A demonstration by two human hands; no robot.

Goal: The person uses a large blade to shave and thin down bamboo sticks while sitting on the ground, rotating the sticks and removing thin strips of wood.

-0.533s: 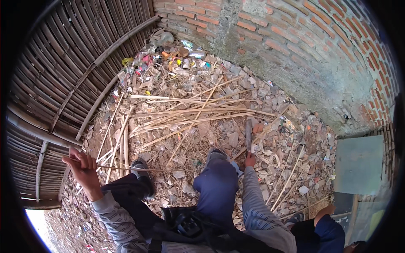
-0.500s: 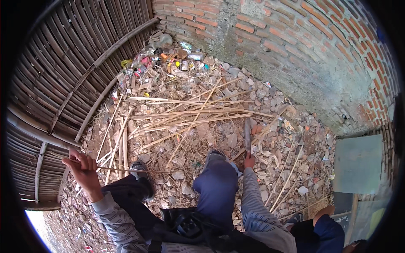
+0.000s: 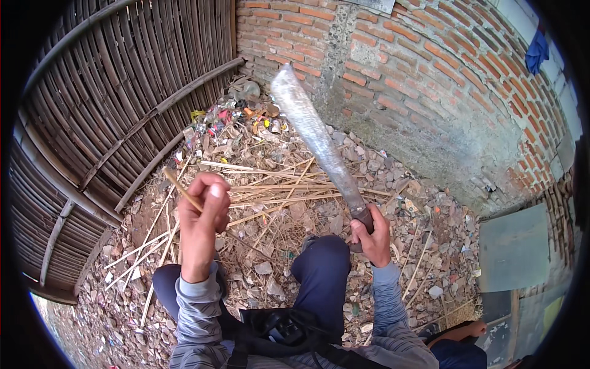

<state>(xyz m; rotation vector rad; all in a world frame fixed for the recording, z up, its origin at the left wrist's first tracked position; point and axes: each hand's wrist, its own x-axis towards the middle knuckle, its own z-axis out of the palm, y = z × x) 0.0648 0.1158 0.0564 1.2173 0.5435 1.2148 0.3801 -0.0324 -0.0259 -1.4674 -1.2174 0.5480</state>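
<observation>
My right hand (image 3: 373, 238) is wrapped round the dark handle of a machete (image 3: 314, 135). Its broad, worn silvery blade is raised and slants away to the upper left. In front of my left knee, my left hand (image 3: 200, 230) is closed on a thin bamboo strip (image 3: 178, 184). One end of the strip sticks out beyond the fingers; the other runs down to the right, toward the middle. Blade and strip are apart. Beyond my hands, loose bamboo strips (image 3: 286, 195) lie crisscrossed on the ground.
Rubble and dry leaves cover the ground (image 3: 405, 246), with litter (image 3: 246, 120) in the far corner. A bamboo-slat wall (image 3: 117, 92) stands left, a brick wall (image 3: 418, 80) ahead and right. A grey panel (image 3: 515, 246) leans at right. Another person's arm (image 3: 464, 332) shows at lower right.
The machete has swung up from pointing low at the ground, and my right hand has come higher into view. My left hand has moved right and inward with the bamboo strip.
</observation>
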